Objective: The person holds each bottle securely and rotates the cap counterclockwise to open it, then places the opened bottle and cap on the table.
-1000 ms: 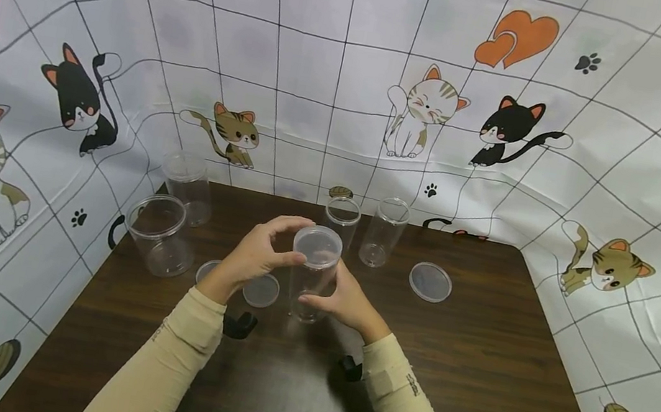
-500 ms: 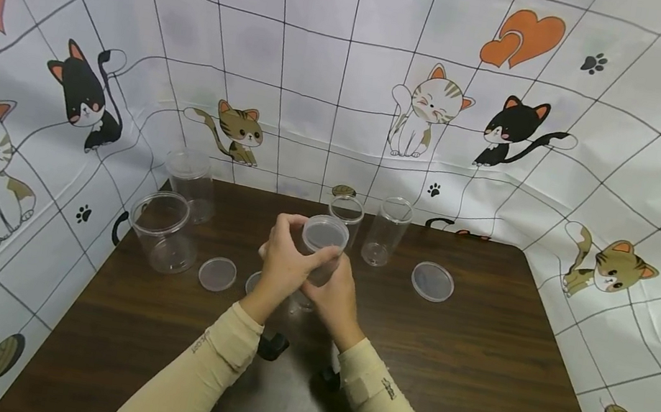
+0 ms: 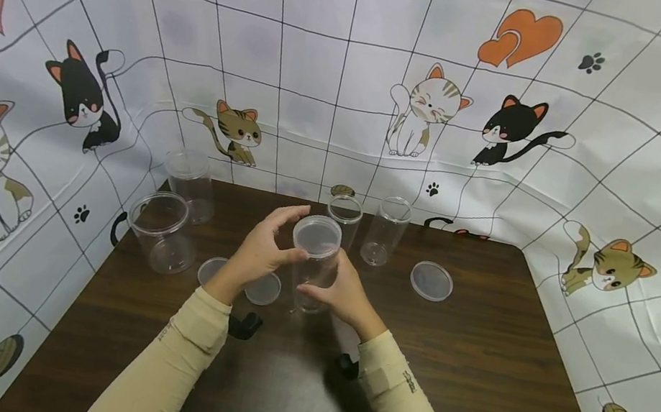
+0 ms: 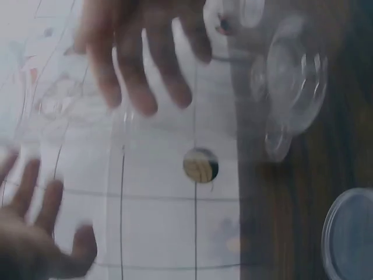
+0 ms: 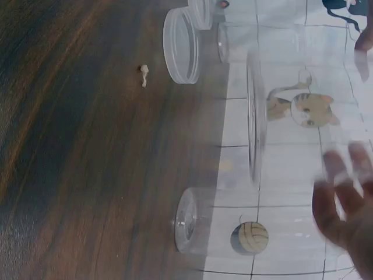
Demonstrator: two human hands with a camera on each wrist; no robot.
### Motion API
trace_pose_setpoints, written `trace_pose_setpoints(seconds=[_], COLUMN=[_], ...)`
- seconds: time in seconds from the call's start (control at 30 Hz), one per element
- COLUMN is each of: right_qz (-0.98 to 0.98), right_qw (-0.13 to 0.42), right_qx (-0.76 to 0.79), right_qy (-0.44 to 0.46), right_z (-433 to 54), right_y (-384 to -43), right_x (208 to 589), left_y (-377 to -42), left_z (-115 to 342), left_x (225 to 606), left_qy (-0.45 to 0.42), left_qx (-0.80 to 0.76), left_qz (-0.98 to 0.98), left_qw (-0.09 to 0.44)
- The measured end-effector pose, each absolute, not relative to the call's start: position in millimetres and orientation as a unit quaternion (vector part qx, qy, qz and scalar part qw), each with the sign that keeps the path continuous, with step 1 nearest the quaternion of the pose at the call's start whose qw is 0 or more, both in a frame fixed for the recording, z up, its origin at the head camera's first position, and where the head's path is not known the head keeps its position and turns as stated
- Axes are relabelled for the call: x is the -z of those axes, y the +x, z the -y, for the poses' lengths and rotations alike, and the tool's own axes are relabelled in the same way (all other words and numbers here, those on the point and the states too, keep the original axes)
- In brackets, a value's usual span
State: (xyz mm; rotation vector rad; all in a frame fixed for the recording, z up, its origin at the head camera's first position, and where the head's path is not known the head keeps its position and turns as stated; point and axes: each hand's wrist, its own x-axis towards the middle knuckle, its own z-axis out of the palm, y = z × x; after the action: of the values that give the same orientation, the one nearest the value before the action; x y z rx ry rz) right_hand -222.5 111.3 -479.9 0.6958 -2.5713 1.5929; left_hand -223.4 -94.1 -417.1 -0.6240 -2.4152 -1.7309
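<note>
In the head view a clear tall jar (image 3: 302,276), capped with a translucent round lid (image 3: 317,234), stands between the two hands. My right hand (image 3: 351,298) grips the jar's body from the right, its thumb across the near side; in the right wrist view the fingers of that right hand (image 5: 348,213) curl round the clear wall. At the lid's left edge my left hand (image 3: 257,252) has its thumb close to or touching the rim, with the other fingers spread away. The left wrist view has the left hand (image 4: 41,236) blurred, fingers apart.
Two wide clear jars, one nearer (image 3: 163,240) and one farther (image 3: 193,194), stand at the back left. Two narrow jars (image 3: 344,214) (image 3: 386,233) stand behind. Loose lids (image 3: 431,281) (image 3: 262,289) lie flat, another (image 3: 211,269) partly behind my left wrist. A small beige bit (image 5: 144,74) lies on the table.
Half a second ago my left hand was wrapped about the lid and turned rightward; it has since swung back left with fingers spread. My right hand has kept hold of the jar.
</note>
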Motion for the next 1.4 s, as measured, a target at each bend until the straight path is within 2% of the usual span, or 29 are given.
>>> trace_pose_setpoints(seconds=[0.17,0.27,0.37,0.53,0.7,0.8,0.9,1.0,1.1,1.4], right_qz=[0.810,0.806,0.812,0.847,0.886,0.895,0.895,0.886,0.870,0.804], right_qw=[-0.027,-0.023,0.009,0.095,0.164,0.185,0.186,0.171,0.138,-0.071], right_qx=[-0.519,-0.526,-0.528,-0.493,-0.422,-0.398,-0.400,-0.422,-0.461,-0.529], right_qy=[0.271,0.269,0.248,0.175,0.100,0.077,0.072,0.085,0.109,0.261], right_z=[-119.4,-117.0,-110.4,-97.7,-88.7,-85.5,-85.3,-88.8,-95.8,-127.6], right_y=[-223.3,-223.1,-221.6,-215.1,-208.6,-206.2,-205.5,-207.8,-212.0,-219.5], right_x=[477.8,480.6,485.0,491.3,494.1,493.2,491.2,489.5,487.9,481.1], left_y=[-224.8,-223.8,-222.0,-215.9,-210.1,-208.2,-208.0,-210.6,-215.6,-228.6], left_z=[104.9,101.9,93.8,73.2,49.0,39.9,40.4,51.3,68.5,108.8], left_x=[415.1,416.8,418.8,423.3,424.6,425.1,426.2,426.5,424.2,413.7], left_qy=[-0.255,-0.232,-0.199,-0.136,-0.054,-0.029,-0.036,-0.058,-0.091,-0.232], left_qx=[0.562,0.581,0.598,0.601,0.561,0.539,0.535,0.536,0.553,0.591], left_qz=[0.787,0.780,0.776,0.787,0.819,0.830,0.831,0.832,0.823,0.772], left_qw=[0.009,-0.002,0.003,0.038,0.107,0.142,0.152,0.134,0.092,-0.032])
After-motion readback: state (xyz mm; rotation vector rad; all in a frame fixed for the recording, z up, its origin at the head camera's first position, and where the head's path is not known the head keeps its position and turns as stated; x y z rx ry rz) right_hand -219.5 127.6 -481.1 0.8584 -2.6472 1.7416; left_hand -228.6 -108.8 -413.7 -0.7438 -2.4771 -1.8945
